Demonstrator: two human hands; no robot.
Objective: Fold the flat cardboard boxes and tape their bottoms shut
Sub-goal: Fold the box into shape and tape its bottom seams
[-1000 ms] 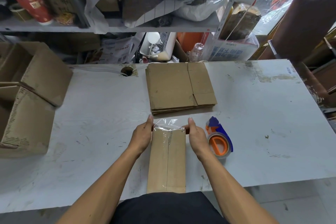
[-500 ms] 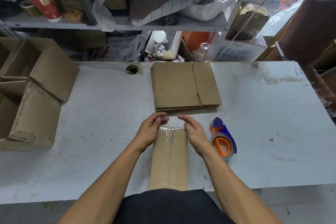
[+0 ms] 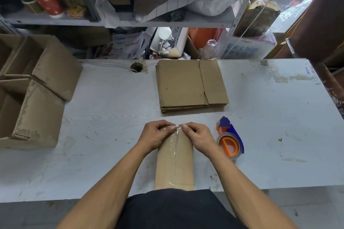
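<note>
A folded cardboard box (image 3: 175, 161) stands bottom-up at the table's near edge, with clear tape running along its centre seam. My left hand (image 3: 156, 135) and my right hand (image 3: 197, 136) lie over its far end, fingers curled, pressing the tape end down over the edge. The fingertips of both hands nearly meet at the seam. A stack of flat cardboard boxes (image 3: 191, 85) lies behind it. An orange and blue tape dispenser (image 3: 229, 138) rests on the table just right of my right hand.
Two folded open boxes (image 3: 35, 91) sit on their sides at the table's left. The white table (image 3: 270, 117) has a cable hole (image 3: 136, 67) at the back. Cluttered shelves stand behind the table, and a brown chair back (image 3: 320, 24) is at the right.
My hands moved from the box's far corners inward to the seam, and the loose tape end that stuck out past the box is now folded down over the edge.
</note>
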